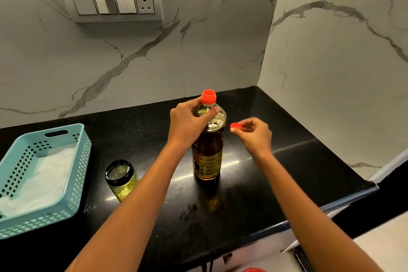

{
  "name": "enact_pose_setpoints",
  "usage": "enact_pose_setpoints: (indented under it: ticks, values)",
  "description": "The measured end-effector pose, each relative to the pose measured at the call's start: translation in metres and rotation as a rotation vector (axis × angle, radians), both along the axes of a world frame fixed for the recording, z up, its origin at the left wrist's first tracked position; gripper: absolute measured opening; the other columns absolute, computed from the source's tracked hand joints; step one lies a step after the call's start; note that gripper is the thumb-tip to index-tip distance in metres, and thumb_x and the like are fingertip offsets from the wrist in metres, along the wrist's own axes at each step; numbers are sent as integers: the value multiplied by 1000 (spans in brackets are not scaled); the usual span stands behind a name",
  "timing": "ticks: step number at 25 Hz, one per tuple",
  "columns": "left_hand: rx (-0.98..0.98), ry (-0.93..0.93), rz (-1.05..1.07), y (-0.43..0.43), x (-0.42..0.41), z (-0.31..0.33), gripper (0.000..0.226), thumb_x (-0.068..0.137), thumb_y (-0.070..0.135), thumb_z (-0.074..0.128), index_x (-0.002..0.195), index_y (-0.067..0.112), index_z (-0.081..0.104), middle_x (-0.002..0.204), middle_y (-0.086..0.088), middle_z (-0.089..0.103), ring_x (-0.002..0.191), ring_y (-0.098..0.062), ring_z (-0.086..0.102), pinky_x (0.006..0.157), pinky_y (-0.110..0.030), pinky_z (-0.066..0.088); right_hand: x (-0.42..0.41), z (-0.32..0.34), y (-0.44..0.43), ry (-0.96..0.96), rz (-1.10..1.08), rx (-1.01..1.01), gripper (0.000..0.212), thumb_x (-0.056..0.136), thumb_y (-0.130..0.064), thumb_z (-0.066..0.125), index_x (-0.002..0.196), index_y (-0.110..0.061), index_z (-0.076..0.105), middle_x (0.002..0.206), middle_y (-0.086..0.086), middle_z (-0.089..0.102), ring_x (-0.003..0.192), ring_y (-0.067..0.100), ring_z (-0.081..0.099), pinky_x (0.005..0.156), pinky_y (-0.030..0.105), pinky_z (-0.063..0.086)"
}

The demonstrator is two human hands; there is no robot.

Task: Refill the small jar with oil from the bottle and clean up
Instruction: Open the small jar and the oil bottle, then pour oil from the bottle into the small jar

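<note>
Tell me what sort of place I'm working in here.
Likely a home kitchen: black granite-look countertop, marble-look backsplash with a switch panel, and an oil bottle near a small glass jar.

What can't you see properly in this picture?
All in the head view:
- Bottle label words: too small and blurry.
- Jar lower right side: behind the left arm.
- Basket: cut off by the left edge.
- Red thing: cut off by the bottom edge.
- Cap: partly covered by fingers of the right hand.
</note>
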State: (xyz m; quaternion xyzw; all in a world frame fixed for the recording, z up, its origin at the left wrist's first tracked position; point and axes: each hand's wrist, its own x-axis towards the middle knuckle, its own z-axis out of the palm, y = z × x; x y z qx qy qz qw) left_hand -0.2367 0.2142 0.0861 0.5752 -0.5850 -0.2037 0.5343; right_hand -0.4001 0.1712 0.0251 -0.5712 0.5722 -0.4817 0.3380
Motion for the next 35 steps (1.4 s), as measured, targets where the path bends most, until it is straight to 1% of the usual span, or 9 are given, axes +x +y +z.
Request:
enact_pose_setpoints:
  ticks: [2,6,10,16,21,25,28,30,35]
  values:
    - [-8,2,-2,0,-1,-1,36,75,32,73,108,17,67,90,9,66,88,-5,64,77,-19,51,-7,-39,4,104,-46,65,23,75,-14,75,94,-12,62,95,4,67,97,20,62,82,31,50]
    - [-11,6,-4,-1,-1,-1,35,74,33,73,107,23,66,89,14,64,85,2,62,76,-15,49,-15,-91,6,389,34,158,51,82,-14,67,130,-11,49,129,10,57,129,26,41,109,40,31]
    - [-7,13,-3,-1,-1,-1,36,74,33,73,108,23,65,91,13,65,88,-1,62,77,-17,49,-14,-106,6,577,69,171,57,86,-24,63,138,-14,41,142,10,43,140,29,21,114,40,17]
    - [-19,-8,1,1,-4,-1,35,77,31,71,109,19,65,92,12,63,87,-1,60,79,-21,50,-9,-84,19,417,146,180,62,78,-23,74,132,-12,47,140,10,45,137,25,29,107,36,32]
    - [36,-67,-41,6,2,1,59,75,33,71,128,17,52,117,2,61,111,-11,55,93,-26,46,12,-28,30,177,341,27,79,73,-19,76,139,-19,33,143,2,40,131,15,36,104,32,38]
    - [75,-236,41,23,27,-7,77,70,43,71,136,18,41,138,-4,48,128,-16,42,100,-26,34,26,-5,32,-26,456,41,88,62,-20,84,131,-32,31,116,-28,43,99,-22,44,72,-1,40]
    - [91,-266,221,52,61,-31,72,70,48,70,132,21,47,140,-3,46,131,-19,38,103,-33,32,37,-8,30,-126,443,67,100,54,-25,89,135,-26,31,119,-17,49,105,-4,50,82,13,42]
    - [134,-275,374,72,87,-54,71,70,46,72,131,19,48,143,-4,42,136,-22,31,108,-39,28,47,-12,28,-148,397,58,91,52,-26,89,127,-27,38,115,-13,53,109,7,52,84,20,43]
    - [294,-112,487,115,129,-109,79,66,32,80,134,17,42,138,-10,47,127,-25,42,104,-38,35,62,-19,21,-129,270,-9,80,51,-31,89,120,-26,48,107,-14,56,100,5,54,74,9,40]
